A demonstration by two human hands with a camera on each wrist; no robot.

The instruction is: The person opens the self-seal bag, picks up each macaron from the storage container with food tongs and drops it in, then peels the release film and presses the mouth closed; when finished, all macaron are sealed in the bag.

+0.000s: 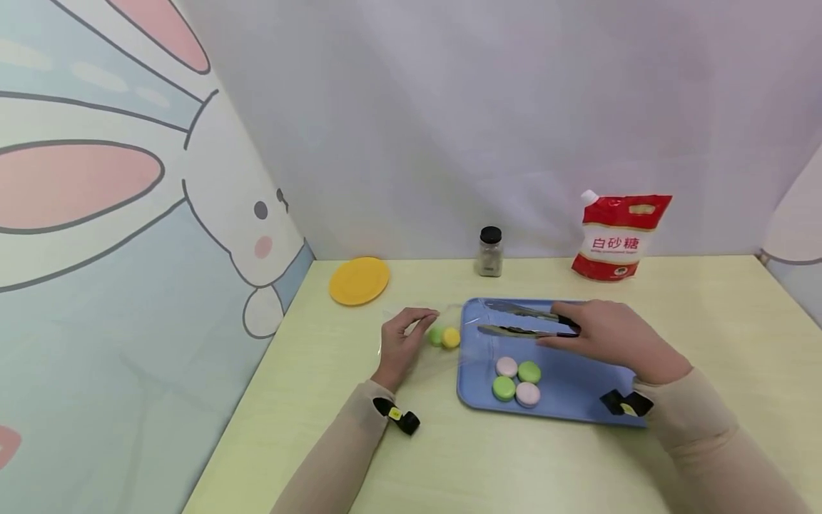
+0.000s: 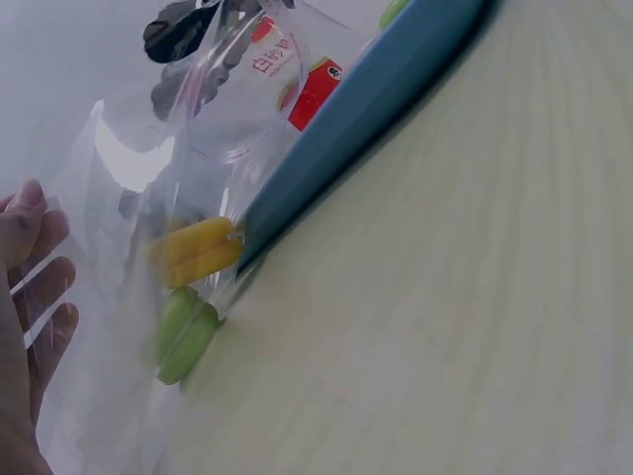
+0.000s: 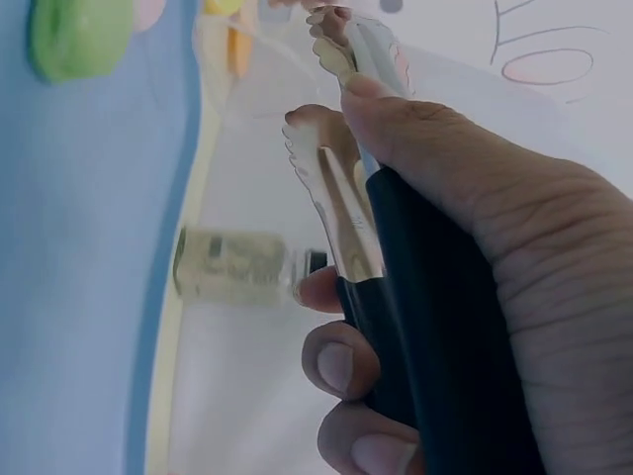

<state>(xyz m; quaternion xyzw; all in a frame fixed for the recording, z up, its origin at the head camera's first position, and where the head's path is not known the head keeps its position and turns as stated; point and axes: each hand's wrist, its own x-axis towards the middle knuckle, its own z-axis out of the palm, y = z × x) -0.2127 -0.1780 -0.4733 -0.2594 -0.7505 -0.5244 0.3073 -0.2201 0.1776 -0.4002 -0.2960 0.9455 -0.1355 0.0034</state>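
My left hand (image 1: 403, 344) pinches the edge of a clear plastic bag (image 2: 109, 218) between thumb and fingers. Inside the bag a yellow macaron (image 1: 451, 338) and a green macaron (image 1: 436, 336) lie low down, side by side. My right hand (image 1: 600, 335) grips metal tongs (image 3: 341, 188) by their black handles. The tongs' tips are spread apart with nothing between them, pointing left over the blue tray (image 1: 578, 412), near the bag's mouth. On that tray sit two green macarons (image 1: 504, 388) and two pale pink macarons (image 1: 528, 395) in a cluster.
A yellow plate (image 1: 359, 281) lies at the back left of the table. By the back wall stand a small black-capped jar (image 1: 491, 253) and a red and white sugar pouch (image 1: 619, 239), both behind the tray. A wall with rabbit drawings borders the left side.
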